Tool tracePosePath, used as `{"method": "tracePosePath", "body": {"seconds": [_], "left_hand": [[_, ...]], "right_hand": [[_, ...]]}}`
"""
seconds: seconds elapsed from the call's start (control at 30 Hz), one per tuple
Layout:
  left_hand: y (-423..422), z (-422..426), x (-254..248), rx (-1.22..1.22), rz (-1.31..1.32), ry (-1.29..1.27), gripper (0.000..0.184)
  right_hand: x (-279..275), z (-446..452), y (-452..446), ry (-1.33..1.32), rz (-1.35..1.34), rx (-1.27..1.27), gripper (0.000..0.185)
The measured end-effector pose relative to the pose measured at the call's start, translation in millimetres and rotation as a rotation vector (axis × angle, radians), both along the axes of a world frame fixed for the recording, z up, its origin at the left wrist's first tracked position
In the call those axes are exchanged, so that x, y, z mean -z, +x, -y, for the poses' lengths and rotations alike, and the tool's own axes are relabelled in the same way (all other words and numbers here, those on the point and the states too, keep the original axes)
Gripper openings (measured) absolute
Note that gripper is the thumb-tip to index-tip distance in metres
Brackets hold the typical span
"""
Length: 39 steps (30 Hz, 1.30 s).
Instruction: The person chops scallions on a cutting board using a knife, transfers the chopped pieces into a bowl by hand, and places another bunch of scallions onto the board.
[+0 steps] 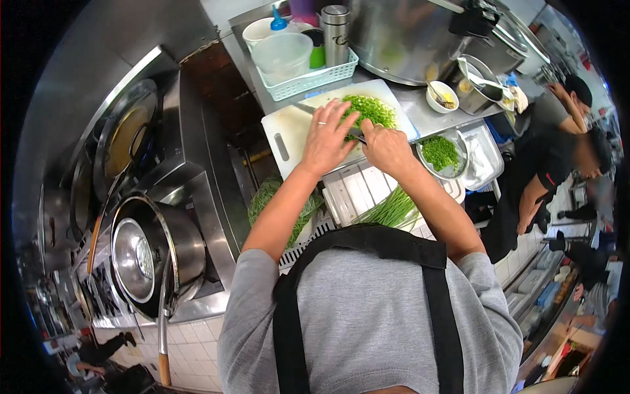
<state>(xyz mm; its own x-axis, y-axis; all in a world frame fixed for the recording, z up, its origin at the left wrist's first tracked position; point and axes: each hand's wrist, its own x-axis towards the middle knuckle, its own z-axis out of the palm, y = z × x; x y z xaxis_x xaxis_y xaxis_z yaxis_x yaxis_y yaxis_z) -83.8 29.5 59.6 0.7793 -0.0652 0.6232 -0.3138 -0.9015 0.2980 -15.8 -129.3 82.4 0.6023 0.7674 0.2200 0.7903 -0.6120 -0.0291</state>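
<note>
On a white cutting board (283, 126) lies a heap of chopped green chives (371, 111). My right hand (388, 150) is closed around the handle of a knife (303, 107), at the near side of the heap. The blade runs leftward under my left hand (326, 141), and its tip end shows beyond the fingers. My left fingers are stretched out over the blade beside the chives; whether they press on it is hard to tell. Long uncut chives (387, 209) lie in a clear tray just below the board. More chopped chives fill a round bowl (462, 146) to the right.
A pale basket (315, 81) with tubs and a steel flask (335, 36) stands behind the board. A large steel pot (403, 39) is at the back, near a small white bowl (442, 98). Stove pots (187, 246) stand left. Co-workers (535, 177) are at right.
</note>
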Motion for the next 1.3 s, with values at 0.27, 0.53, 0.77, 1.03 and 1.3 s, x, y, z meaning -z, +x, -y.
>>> {"method": "tracePosePath", "body": {"seconds": [0.27,0.53,0.77,1.03,1.3], "left_hand": [[43,6,30,0.116,0.057,0.158,0.052],[47,-21,44,-0.005,0.053,0.284,0.050],[48,-40,40,-0.132,-0.093,0.137,0.029],[104,-65,43,-0.169,-0.477,-0.191,0.019],[129,-56,30,-0.166,-0.604,0.107,0.011]], "right_hand": [[-4,14,-13,-0.064,0.064,0.055,0.040],[-39,66,-18,-0.094,0.064,0.007,0.016],[-75,157,3,-0.090,-0.138,0.193,0.035],[-25,203,66,0.075,-0.370,0.434,0.039],[39,187,122,0.090,-0.298,0.399,0.038]]}}
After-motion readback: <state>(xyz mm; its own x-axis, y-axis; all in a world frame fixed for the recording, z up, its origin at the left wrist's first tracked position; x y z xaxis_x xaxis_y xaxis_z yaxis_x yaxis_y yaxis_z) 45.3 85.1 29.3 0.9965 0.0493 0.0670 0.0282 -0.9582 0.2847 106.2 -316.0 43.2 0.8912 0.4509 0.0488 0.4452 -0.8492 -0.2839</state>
